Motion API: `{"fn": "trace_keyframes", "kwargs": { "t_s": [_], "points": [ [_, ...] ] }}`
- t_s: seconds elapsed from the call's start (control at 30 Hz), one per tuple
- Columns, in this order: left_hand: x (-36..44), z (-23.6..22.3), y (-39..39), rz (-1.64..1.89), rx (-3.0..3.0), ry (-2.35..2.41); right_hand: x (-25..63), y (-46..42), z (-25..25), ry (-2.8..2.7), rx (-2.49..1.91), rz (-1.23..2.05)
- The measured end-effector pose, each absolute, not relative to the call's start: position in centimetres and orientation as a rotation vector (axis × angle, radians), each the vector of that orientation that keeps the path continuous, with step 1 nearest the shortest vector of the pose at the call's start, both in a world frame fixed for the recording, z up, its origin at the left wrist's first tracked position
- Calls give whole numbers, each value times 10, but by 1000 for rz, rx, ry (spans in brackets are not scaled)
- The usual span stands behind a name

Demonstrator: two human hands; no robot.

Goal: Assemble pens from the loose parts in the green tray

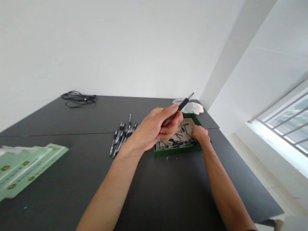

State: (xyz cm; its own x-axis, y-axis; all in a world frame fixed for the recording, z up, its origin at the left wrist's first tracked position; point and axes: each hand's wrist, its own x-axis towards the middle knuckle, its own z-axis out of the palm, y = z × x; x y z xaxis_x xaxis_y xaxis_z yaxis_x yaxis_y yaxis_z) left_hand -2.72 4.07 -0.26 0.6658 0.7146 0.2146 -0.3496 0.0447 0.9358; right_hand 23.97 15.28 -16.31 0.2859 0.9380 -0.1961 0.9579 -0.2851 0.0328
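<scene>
My left hand is closed around a black pen, held up with its bare metal tip pointing to the upper right. Behind it on the table lies a shallow green box holding many small dark pen parts. My right hand reaches to the right side of that box, fingers curled down into it; its fingertips and anything in them are hidden. To the left of my left hand, a pile of black and clear pens lies on the tabletop, partly covered by my forearm.
Green printed cardboard pieces lie at the left on the dark table. A coiled black cable is near the back left. A clear plastic bag and a white item sit behind the box. A wall closes the back; a barred window is right.
</scene>
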Motion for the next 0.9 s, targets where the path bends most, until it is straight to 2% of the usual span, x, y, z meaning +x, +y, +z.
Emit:
{"fn": "trace_keyframes", "kwargs": {
  "t_s": [0.6,0.9],
  "points": [
    [-31,0,42,900,1282,360,222,141,-162,1659,2527,4],
    [-26,-5,49,906,1263,467,214,137,-158,1640,2566,-43]
  ]
}}
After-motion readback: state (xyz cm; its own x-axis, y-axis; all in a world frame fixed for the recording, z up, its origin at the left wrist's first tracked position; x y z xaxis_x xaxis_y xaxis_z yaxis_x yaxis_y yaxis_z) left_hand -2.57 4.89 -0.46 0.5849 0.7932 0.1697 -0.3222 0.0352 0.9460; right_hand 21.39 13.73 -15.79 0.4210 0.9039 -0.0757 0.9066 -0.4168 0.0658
